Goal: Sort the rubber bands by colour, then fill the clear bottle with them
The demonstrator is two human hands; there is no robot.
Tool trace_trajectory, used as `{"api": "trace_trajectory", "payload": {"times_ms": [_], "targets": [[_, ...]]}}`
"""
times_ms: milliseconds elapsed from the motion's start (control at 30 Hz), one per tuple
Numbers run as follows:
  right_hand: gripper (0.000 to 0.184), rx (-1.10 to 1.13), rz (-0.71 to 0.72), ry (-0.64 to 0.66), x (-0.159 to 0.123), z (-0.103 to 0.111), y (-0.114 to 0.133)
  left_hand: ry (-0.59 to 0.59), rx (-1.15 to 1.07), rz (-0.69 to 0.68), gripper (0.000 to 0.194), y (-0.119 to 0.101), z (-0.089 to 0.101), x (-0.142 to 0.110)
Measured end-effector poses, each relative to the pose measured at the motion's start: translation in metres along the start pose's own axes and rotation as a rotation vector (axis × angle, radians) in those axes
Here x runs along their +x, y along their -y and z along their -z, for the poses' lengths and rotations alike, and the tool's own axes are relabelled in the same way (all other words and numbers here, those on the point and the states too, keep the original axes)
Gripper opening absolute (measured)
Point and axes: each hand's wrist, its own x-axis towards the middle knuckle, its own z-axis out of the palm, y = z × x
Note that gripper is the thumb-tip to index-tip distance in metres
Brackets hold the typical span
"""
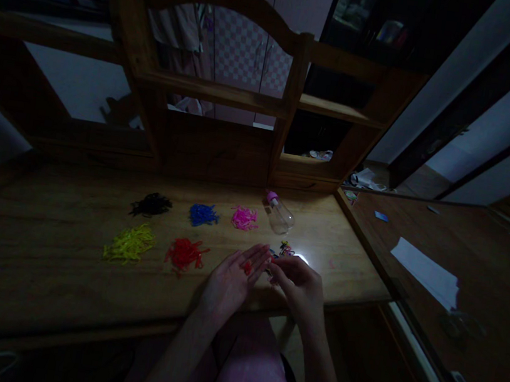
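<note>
My left hand (229, 282) is turned palm up with its fingers stretched out, and a few red rubber bands (246, 268) lie in it. Close by on the right, my right hand (301, 283) pinches a small red rubber band (273, 261) at the left fingertips. Just beyond the fingers is a small mixed-colour pile of bands (285, 249), partly hidden by my hands. To the left lie a red pile (185, 253) and a yellow pile (130, 243). Behind them are black (151, 204), blue (203, 214) and pink (244, 217) piles.
A clear bottle with a pink cap (281, 219) lies on the wooden desk (68, 203) behind my hands. A wooden shelf frame (221, 94) rises along the desk's back. On the brown surface to the right are white papers (426, 272) and a blue card (381, 216).
</note>
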Motion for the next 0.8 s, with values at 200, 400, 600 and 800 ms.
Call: {"api": "trace_trajectory", "payload": {"times_ms": [200,400,600,800], "targets": [[0.017,-0.125,0.04,0.082,-0.005,-0.024,-0.001,-0.009,0.027,0.09,0.041,-0.001,-0.005,-0.004],[0.026,-0.188,0.028,-0.222,0.001,0.006,-0.006,-0.01,0.005,0.004,0.04,0.0,-0.004,-0.003],[0.029,-0.373,0.039,-0.294,0.003,0.047,-0.026,-0.004,-0.032,0.007,0.041,-0.001,-0.004,-0.002],[0.024,-0.465,0.097,-0.056,0.002,0.054,-0.047,-0.01,-0.056,0.005,0.044,-0.001,-0.002,-0.002]]}}
